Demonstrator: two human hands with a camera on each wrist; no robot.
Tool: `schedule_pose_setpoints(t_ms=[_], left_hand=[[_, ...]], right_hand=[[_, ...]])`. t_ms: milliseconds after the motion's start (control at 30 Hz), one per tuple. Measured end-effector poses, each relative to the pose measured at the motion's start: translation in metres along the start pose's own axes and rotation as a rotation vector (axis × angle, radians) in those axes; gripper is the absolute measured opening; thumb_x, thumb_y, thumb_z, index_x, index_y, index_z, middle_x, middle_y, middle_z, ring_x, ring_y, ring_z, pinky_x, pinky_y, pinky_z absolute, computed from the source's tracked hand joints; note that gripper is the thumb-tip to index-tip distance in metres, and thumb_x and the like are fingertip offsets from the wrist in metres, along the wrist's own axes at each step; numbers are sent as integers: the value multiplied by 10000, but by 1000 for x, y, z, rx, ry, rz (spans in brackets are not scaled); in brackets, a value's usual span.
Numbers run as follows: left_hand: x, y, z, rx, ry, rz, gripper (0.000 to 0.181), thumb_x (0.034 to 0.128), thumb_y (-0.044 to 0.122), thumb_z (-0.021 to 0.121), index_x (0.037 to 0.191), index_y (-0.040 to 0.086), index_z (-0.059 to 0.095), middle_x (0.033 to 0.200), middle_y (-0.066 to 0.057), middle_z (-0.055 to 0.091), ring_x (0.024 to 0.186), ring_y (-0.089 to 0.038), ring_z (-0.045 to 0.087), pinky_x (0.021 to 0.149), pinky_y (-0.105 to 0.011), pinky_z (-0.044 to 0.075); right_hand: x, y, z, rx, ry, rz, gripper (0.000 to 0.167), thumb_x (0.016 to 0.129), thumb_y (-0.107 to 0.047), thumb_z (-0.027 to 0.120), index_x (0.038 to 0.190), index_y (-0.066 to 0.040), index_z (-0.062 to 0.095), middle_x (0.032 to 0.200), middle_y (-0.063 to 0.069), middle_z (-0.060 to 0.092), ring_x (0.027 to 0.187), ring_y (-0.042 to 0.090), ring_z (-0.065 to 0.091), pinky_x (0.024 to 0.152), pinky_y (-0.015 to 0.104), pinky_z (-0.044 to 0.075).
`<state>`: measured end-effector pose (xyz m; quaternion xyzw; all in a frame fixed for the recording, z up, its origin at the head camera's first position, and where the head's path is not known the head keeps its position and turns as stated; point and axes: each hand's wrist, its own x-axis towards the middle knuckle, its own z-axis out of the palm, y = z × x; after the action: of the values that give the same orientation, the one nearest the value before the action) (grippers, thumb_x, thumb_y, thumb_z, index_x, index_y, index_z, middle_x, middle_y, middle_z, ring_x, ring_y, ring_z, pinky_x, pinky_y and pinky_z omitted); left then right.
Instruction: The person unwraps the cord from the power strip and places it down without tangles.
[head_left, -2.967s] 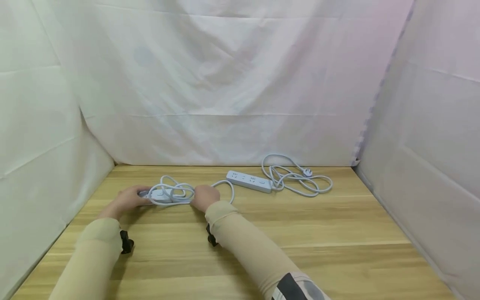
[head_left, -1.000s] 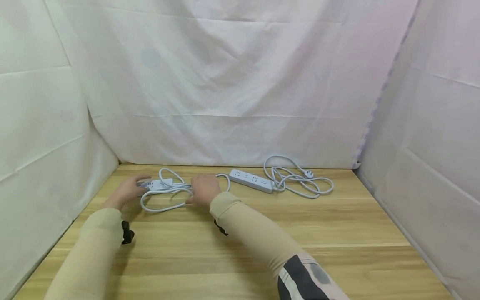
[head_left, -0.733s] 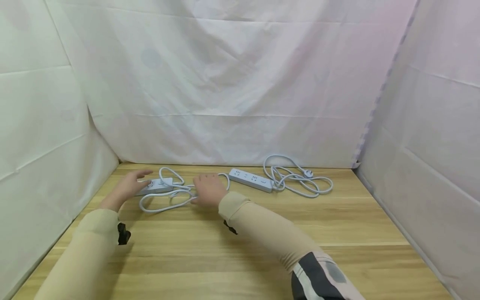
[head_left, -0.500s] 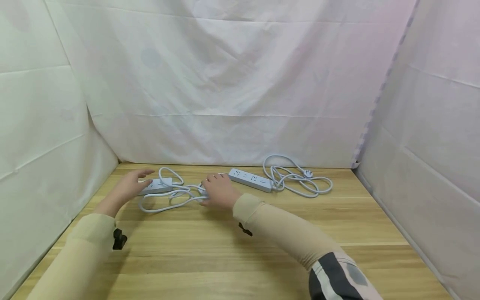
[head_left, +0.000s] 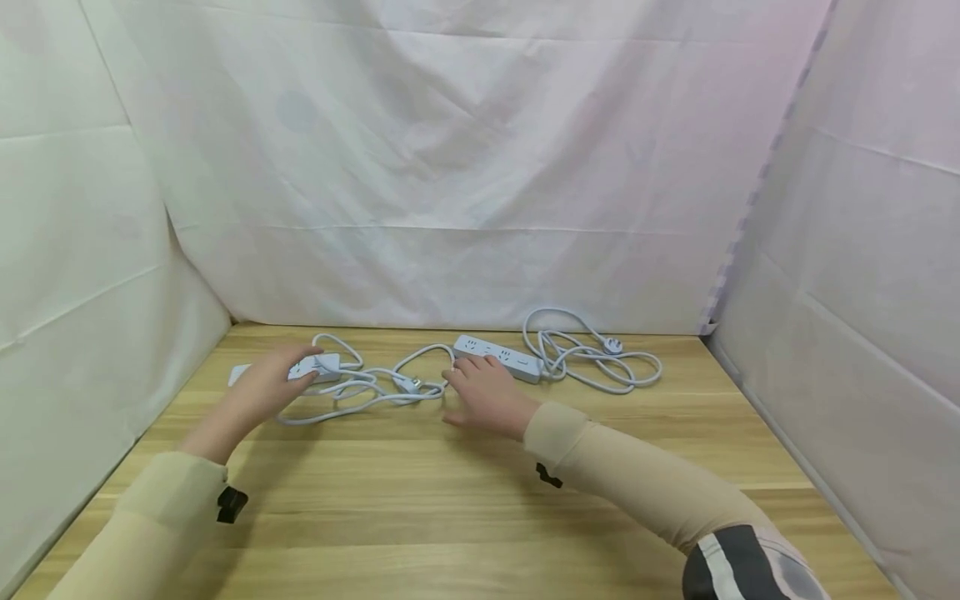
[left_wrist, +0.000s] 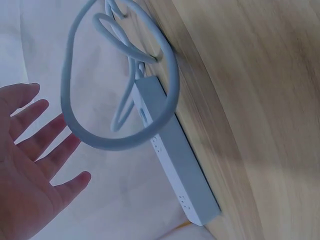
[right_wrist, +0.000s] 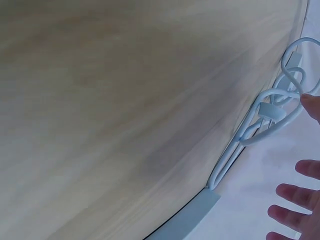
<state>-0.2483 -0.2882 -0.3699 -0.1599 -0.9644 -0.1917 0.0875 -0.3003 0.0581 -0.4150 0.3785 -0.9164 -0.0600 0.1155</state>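
A white power strip (head_left: 322, 367) lies at the left of the table, its cord (head_left: 360, 406) spread loosely to the right. That cord's plug (head_left: 408, 385) rests among the loops. My left hand (head_left: 272, 385) is over this strip with fingers spread, covering its middle in the head view; in the left wrist view the fingertips are beside a raised loop of cord (left_wrist: 112, 145), and whether they touch it I cannot tell. Fingers extended, my right hand (head_left: 487, 398) is at the right end of the cord, just in front of a second white power strip (head_left: 510, 361), gripping nothing.
The second strip's cord (head_left: 630, 387) lies in loose loops to its right, with its plug (head_left: 613, 345) on top. White cloth (head_left: 450, 192) hangs behind the wooden table (head_left: 420, 508) and along both sides.
My right hand has drawn the left strip's cord and plug rightward, spreading the bundle, and has let go. My left hand has let go of the strip's left end and moved right over it.
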Motion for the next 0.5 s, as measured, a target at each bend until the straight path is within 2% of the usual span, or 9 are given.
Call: schedule_pose_setpoints(t_ms=[133,300,500], left_hand=[[-7,11,0,31,4,28,423,959,137,604,1338,-31,524,1332,-300,508,1239,-495,437,991,-623,336],[-18,20,1,59,19,30,424,959,157,597,1341,-13,527,1323,-289,517,1232,-489,445,982,-623,341],[-28,29,-4,111,129,57,424,927,159,634,1304,-17,552,1268,-259,569,1175,-467,507,953,-605,378]], right_hand=[[-19,6,0,16,35,-13,723,853,-643,605,1379,-155,522,1346,65,512,1255,260,457,1039,465,331],[-48,14,-3,68,79,-38,708,861,-599,628,1383,-134,513,1361,97,506,1261,278,448,1040,472,315],[-78,25,-12,93,125,-22,721,866,-592,627,1396,-118,506,1376,129,496,1259,301,443,1050,519,300]])
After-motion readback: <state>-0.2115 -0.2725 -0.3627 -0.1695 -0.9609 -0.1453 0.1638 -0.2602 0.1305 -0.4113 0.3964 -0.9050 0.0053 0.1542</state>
